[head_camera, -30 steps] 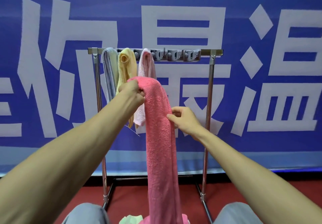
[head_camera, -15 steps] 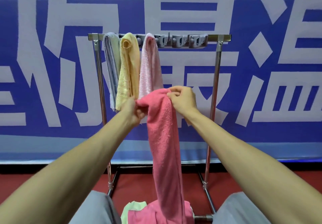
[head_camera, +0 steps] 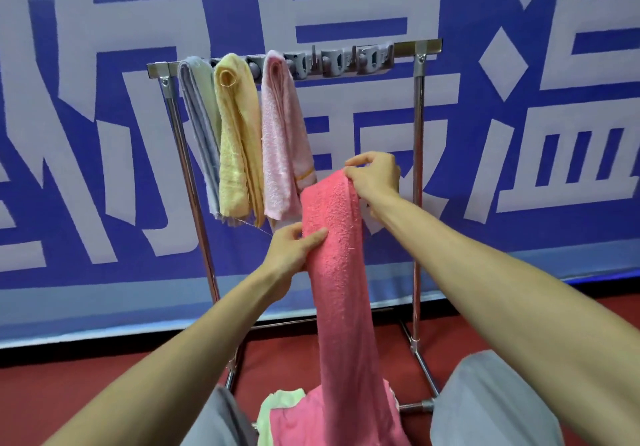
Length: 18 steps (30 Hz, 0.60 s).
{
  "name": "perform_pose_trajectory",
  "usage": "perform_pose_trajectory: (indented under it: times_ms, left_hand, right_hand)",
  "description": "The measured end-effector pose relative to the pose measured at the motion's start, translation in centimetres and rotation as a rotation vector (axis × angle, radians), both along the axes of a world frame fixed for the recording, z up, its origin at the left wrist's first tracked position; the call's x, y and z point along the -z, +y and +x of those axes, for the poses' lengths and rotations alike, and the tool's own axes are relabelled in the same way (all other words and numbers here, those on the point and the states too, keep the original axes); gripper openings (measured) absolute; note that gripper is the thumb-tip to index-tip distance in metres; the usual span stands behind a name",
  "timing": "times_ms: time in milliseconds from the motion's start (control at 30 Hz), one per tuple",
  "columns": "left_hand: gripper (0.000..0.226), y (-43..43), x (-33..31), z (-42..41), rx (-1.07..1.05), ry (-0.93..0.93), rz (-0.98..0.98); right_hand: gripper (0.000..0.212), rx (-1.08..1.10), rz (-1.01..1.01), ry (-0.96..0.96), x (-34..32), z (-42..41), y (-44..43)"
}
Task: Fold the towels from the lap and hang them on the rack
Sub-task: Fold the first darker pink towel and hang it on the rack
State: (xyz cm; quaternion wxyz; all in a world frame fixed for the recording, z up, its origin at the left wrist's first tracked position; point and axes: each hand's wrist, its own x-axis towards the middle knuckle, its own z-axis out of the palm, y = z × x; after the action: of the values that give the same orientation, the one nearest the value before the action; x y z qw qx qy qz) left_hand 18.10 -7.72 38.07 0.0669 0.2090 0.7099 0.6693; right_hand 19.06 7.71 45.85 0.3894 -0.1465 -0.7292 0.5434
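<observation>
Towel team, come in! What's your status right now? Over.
Both busy: right hand pinches coral towel top, left hand grips its side. Not yet on rack. Nothing blocking the empty clips.

Pink towel (head_camera: 341,272) in both hands, before 3-towel rack (head_camera: 419,106)

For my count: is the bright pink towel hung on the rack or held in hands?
Held, not hung: left hand and right hand grip the bright pink towel below the rack.
</observation>
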Motion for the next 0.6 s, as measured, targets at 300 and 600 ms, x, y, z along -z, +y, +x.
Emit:
perform_pose_trajectory:
  times_ms: [300,600]
  left_hand:
    - [0.017,2.8,-4.4,-0.7,-0.042,0.086,0.136]
    - [0.023,4.1,-8.8,-2.2,-0.236,-0.115,0.229]
  right_hand:
    - [0.022,-0.119,0.033,-0.177,2.2,0.1,2.8]
    - [0.044,-0.593,-0.224,-0.151,3.7,1.8,3.3]
